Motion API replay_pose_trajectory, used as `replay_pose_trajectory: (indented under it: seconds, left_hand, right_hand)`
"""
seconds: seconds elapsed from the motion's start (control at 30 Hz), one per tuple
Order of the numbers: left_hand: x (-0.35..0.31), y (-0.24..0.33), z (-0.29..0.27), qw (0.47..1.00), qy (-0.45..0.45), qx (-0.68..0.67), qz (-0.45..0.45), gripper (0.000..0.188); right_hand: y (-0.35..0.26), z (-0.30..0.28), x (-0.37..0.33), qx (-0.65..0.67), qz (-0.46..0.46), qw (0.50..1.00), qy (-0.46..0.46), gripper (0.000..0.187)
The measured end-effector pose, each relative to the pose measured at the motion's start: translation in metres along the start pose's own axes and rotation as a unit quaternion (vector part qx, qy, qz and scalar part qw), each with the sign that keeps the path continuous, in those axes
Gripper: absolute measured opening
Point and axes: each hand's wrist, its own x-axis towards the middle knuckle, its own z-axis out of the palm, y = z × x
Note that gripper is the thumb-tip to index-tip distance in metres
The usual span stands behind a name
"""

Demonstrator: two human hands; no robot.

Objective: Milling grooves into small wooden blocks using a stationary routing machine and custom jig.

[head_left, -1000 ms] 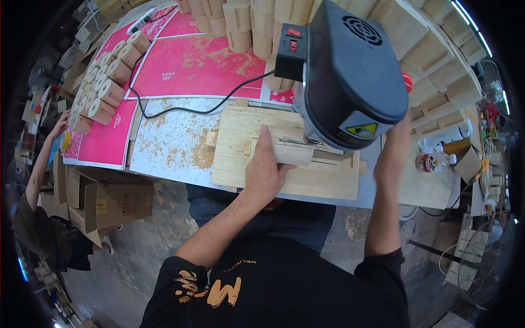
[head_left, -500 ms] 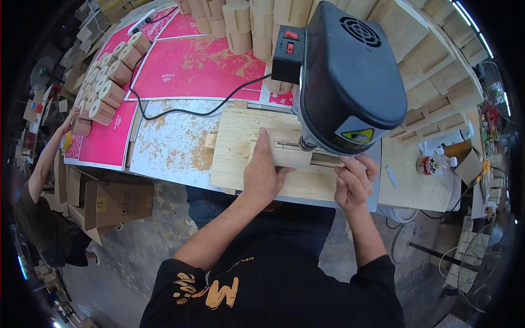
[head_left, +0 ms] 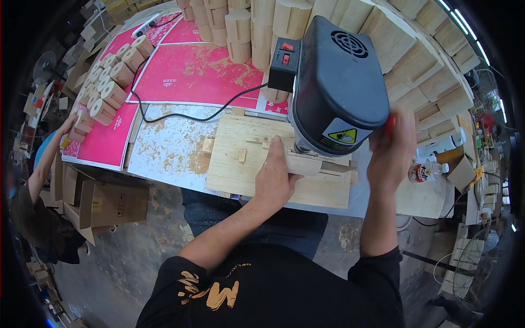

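Note:
My left hand [head_left: 275,177] grips the left end of a pale wooden block [head_left: 304,166], fingers on its far side and thumb along the near side. The block lies on a plywood board [head_left: 229,169], beneath the dark grey head of a bench drill press [head_left: 344,87]. The drill's head hides part of the block. At the machine's right side my right hand [head_left: 395,156], somewhat blurred, is closed round a red handle knob [head_left: 390,126]. A small wooden piece [head_left: 241,156] sits on the board left of my left hand.
Wooden cylinders with holes [head_left: 114,94] cover the bench's left end, where a co-worker's hand [head_left: 70,123] touches them. Tall stacks of wood pieces [head_left: 238,35] stand behind. A black cable [head_left: 186,117] crosses the sawdust. A bottle [head_left: 428,171] stands right; a cardboard box [head_left: 117,202] sits below left.
My right hand has risen from beside the block to the red knob. My left hand and the block have shifted right in view, further under the drill head.

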Motion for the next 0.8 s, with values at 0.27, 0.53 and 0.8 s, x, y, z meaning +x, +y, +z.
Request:
replay_pose_trajectory:
  seconds: [0.27, 0.53, 0.8]
  left_hand:
    - [-0.002, 0.001, -0.003, 1.0, -0.016, -0.016, 0.006, 0.109]
    - [0.051, -0.018, -0.051, 0.976, -0.197, -0.08, -0.041, 0.108]
    - [0.054, -0.009, -0.098, 0.911, -0.401, 0.036, -0.09, 0.1]
  right_hand:
    - [0.111, -0.029, -0.083, -0.246, -0.33, 0.908, -0.085, 0.018]
    - [0.033, -0.037, -0.025, -0.16, -0.273, 0.942, -0.114, 0.03]
    - [0.073, -0.049, -0.023, -0.242, -0.081, 0.956, -0.146, 0.034]
